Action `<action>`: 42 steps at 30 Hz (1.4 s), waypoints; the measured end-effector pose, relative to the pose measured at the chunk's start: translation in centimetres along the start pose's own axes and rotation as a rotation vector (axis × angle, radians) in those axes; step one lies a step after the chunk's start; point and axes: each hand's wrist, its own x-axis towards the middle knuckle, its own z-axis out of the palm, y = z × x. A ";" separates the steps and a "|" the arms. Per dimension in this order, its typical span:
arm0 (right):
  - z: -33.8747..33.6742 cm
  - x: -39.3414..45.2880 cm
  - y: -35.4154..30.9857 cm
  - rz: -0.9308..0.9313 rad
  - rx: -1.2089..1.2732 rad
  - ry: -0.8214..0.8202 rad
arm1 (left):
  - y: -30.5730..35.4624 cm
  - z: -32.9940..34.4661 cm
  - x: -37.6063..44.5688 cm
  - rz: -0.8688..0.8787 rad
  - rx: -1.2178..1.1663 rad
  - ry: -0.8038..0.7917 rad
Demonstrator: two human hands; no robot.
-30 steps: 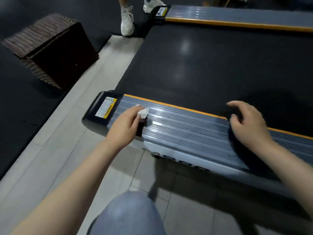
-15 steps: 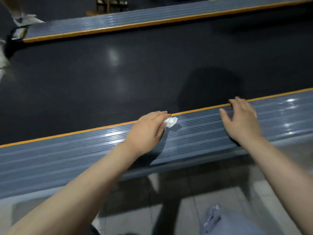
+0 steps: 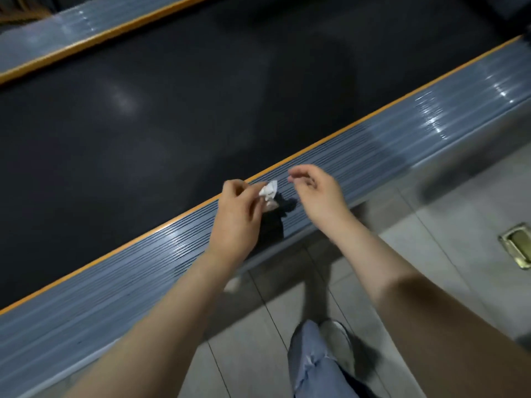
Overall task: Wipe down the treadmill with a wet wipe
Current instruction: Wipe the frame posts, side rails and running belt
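A small crumpled white wet wipe (image 3: 268, 191) is pinched in the fingertips of my left hand (image 3: 240, 216), raised just above the treadmill's near grey ribbed side rail (image 3: 416, 130). My right hand (image 3: 319, 193) hovers beside it to the right, fingers loosely curled, holding nothing and off the rail. The black treadmill belt (image 3: 172, 110) stretches beyond an orange edge strip. The far side rail (image 3: 57, 33) runs along the top left.
Grey floor tiles (image 3: 459, 219) lie on my side of the treadmill. A brass floor socket (image 3: 517, 244) sits at the right edge. My jeans leg and shoe (image 3: 321, 360) are at the bottom centre, close to the rail.
The wipe and my left hand have lifted off the rail. My right hand has come off the rail and moved in toward the wipe. The view has shifted further along the treadmill.
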 end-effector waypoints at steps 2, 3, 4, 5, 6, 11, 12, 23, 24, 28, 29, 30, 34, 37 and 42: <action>-1.4 -1.4 0.0 0.099 0.163 -0.023 | 2.7 -0.9 0.4 -0.110 -0.140 -0.036; -2.0 -2.2 -0.3 0.154 0.271 -0.049 | 4.0 -1.0 0.6 -0.186 -0.260 -0.055; -2.7 -2.9 -0.6 0.212 0.379 -0.082 | 5.4 -1.0 0.6 -0.287 -0.414 -0.069; -3.4 -3.5 -1.2 0.264 0.484 -0.113 | 6.8 -1.0 0.8 -0.401 -0.579 -0.078; -4.1 -3.9 -1.6 0.311 0.563 -0.131 | 8.0 -0.8 1.0 -0.500 -0.696 -0.074; -9.2 -3.8 -2.4 0.346 0.601 -0.220 | 12.7 0.4 3.1 -0.542 -0.760 -0.155; -10.4 -3.3 -2.5 0.326 0.615 -0.244 | 13.6 0.8 3.8 -0.549 -0.754 -0.164; -21.8 4.0 -0.7 0.227 0.220 0.101 | 17.6 5.8 11.5 -0.446 -0.229 -0.231; -23.0 5.6 -0.1 0.188 0.127 0.111 | 16.5 6.6 12.6 -0.368 -0.047 -0.227; -27.7 12.9 -0.5 0.057 -0.216 0.178 | 13.9 7.5 16.8 -0.378 0.120 -0.274; -28.5 14.6 -0.9 0.044 -0.213 0.199 | 13.2 7.8 17.9 -0.357 0.122 -0.278; -29.0 16.0 -1.3 0.040 -0.185 0.234 | 12.7 8.0 18.9 -0.336 0.127 -0.277; -30.8 21.0 -1.0 0.082 -0.182 0.319 | 11.1 8.4 22.3 -0.308 0.137 -0.314; -32.2 23.3 -0.1 0.125 -0.213 0.391 | 10.3 8.5 23.8 -0.297 0.176 -0.346; -35.4 26.2 1.3 0.137 -0.418 0.433 | 10.6 9.9 27.1 -0.122 0.291 -0.421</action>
